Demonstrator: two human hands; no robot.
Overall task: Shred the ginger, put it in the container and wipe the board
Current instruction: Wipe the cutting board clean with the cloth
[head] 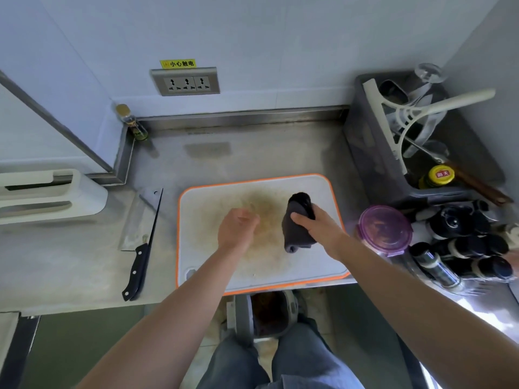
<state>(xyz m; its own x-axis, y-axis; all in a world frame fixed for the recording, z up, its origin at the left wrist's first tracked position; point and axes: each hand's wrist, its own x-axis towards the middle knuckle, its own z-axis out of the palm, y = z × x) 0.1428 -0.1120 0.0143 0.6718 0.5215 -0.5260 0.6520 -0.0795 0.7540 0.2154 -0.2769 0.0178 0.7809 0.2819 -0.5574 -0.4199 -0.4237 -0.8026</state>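
Note:
A white cutting board [323,189] with an orange rim lies on the steel counter, stained yellow-brown in its middle. My right hand [317,228] grips a dark grey cloth [297,220] that hangs down onto the board's right half. Over the stained middle of the board hovers my left hand [237,228], fingers loosely bent and holding nothing. A round container with a purple lid [386,228] stands just right of the board. No ginger shows on the board.
A cleaver [141,234] with a black handle lies left of the board. Dark bottles [463,248] crowd the counter at right, behind them a grey bin [373,141] with a squeegee. A small jar [134,123] stands in the back corner. A white holder [50,192] sits at the far left.

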